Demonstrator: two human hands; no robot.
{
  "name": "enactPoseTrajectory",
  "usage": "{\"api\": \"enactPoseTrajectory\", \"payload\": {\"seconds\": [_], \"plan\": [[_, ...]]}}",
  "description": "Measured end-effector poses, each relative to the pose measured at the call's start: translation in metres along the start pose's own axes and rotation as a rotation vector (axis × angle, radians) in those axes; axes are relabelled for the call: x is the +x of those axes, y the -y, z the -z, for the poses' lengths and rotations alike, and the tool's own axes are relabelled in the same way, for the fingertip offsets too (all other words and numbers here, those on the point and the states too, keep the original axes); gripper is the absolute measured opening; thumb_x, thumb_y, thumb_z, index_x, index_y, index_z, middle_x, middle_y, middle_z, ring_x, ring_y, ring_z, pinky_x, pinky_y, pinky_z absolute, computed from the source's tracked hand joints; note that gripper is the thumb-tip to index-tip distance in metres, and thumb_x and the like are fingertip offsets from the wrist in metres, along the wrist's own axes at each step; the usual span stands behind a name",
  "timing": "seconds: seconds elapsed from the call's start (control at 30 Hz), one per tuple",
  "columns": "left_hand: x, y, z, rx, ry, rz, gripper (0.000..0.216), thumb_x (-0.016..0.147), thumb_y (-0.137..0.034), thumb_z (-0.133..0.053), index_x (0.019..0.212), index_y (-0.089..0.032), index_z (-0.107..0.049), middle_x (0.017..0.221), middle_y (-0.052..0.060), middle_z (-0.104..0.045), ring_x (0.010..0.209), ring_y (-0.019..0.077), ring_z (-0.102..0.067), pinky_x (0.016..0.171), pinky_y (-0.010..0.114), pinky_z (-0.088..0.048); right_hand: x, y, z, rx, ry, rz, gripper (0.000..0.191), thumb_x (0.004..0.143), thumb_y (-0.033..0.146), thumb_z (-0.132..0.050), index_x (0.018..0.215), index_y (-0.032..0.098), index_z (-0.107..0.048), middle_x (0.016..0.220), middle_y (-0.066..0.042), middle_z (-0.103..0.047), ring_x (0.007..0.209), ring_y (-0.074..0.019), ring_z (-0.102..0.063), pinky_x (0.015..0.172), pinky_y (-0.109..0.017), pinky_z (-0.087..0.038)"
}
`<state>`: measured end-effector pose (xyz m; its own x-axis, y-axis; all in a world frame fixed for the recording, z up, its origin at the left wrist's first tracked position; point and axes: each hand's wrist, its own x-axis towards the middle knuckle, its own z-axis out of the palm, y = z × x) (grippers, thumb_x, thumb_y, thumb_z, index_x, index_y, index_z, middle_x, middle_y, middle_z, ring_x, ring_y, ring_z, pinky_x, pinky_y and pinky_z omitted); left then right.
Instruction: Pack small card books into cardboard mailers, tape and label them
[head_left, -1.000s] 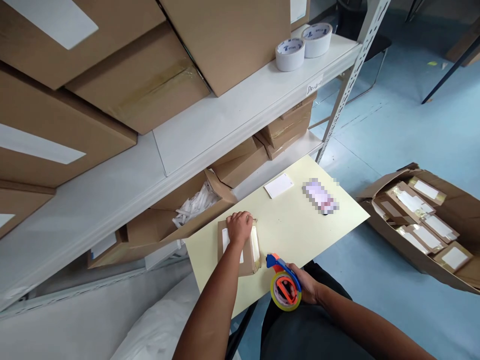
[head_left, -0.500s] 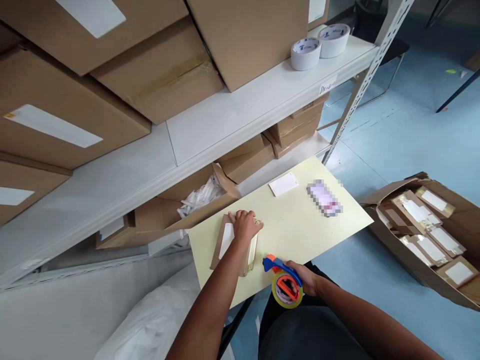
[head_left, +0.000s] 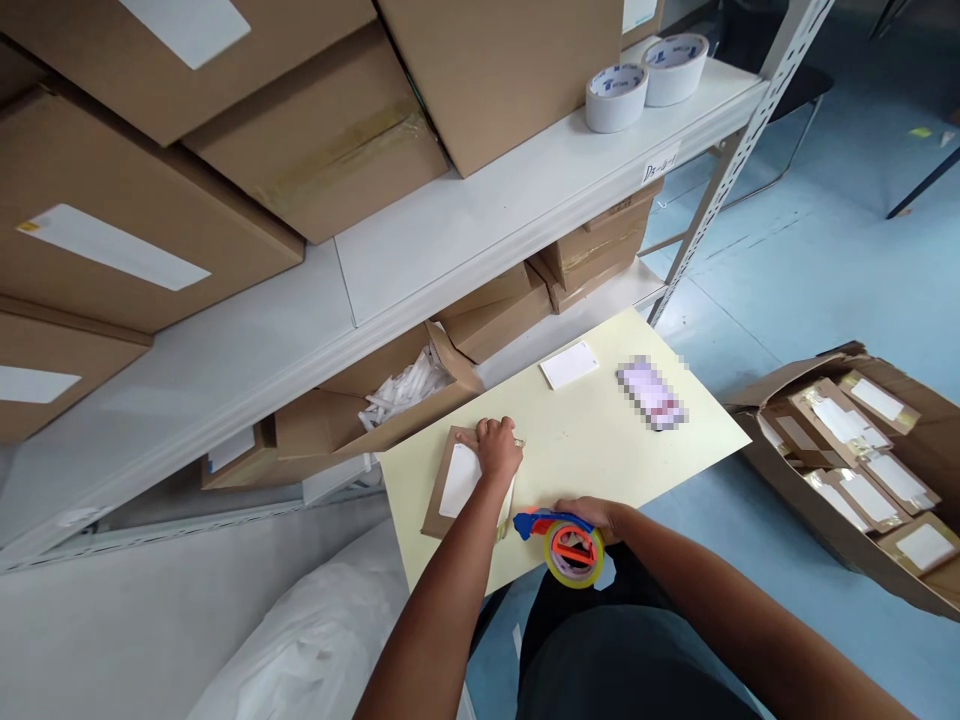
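On the pale yellow tabletop (head_left: 577, 450) lies a small flat cardboard box (head_left: 442, 500) with a white label. My left hand (head_left: 498, 452) grips its far right part, fingers bent over the edge, and my forearm hides part of the box. Clear tape shows at the box's right side. In my right hand (head_left: 589, 512) is a blue and orange tape dispenser (head_left: 559, 522) with a yellowish roll. Its blue head points left, close to the box's near right corner, over the table's front edge. I cannot tell whether it touches the box.
A stack of white cards (head_left: 570, 365) and a blurred-out purple item (head_left: 651, 392) lie on the table's far side. At right on the floor, a large carton (head_left: 795, 500) holds several labelled boxes. Behind stands a shelf (head_left: 480, 250) with cartons and two tape rolls (head_left: 616, 98).
My right hand has brought the tape dispenser slightly up and left, turning its head nearer the box. My left hand's fingers have drawn in closer on the box. The view has shifted a little.
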<state>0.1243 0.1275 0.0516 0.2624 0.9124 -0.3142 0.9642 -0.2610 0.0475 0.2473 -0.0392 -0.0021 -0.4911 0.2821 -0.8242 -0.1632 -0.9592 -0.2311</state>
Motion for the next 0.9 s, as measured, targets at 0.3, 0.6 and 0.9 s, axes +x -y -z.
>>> {"api": "enactPoseTrajectory", "payload": {"seconds": [0.3,0.6,0.9], "plan": [[0.002,0.001,-0.004,0.009,0.002,-0.010,0.042,0.077,0.000,-0.054,0.109,-0.025,-0.064,0.115,0.011,-0.065,0.128,0.0323,-0.041,0.114,0.074,-0.007,0.014,0.072,-0.007,-0.424,-0.058,-0.024,0.034,0.079,0.051,-0.068,0.075,0.017,-0.068,0.077,-0.005,-0.072,0.070,-0.0188,-0.067,0.070,-0.030,-0.058],[0.006,0.002,-0.005,0.039,0.015,-0.009,0.040,0.079,-0.002,-0.056,0.108,-0.028,-0.065,0.113,0.010,-0.064,0.129,0.0338,-0.040,0.113,0.076,-0.009,0.001,0.105,-0.005,-0.801,-0.053,-0.080,0.030,0.066,0.045,-0.078,0.060,0.017,-0.068,0.069,-0.007,-0.070,0.081,-0.0290,-0.070,0.080,-0.038,-0.057],[0.006,0.006,-0.009,0.036,0.006,-0.019,0.039,0.084,-0.001,-0.051,0.109,-0.027,-0.066,0.116,0.012,-0.066,0.132,0.0329,-0.039,0.114,0.075,-0.010,0.010,0.092,-0.038,-0.963,-0.024,0.063,0.042,0.063,0.055,-0.080,0.053,0.018,-0.063,0.058,-0.003,-0.063,0.073,-0.0250,-0.067,0.074,-0.034,-0.054]]}}
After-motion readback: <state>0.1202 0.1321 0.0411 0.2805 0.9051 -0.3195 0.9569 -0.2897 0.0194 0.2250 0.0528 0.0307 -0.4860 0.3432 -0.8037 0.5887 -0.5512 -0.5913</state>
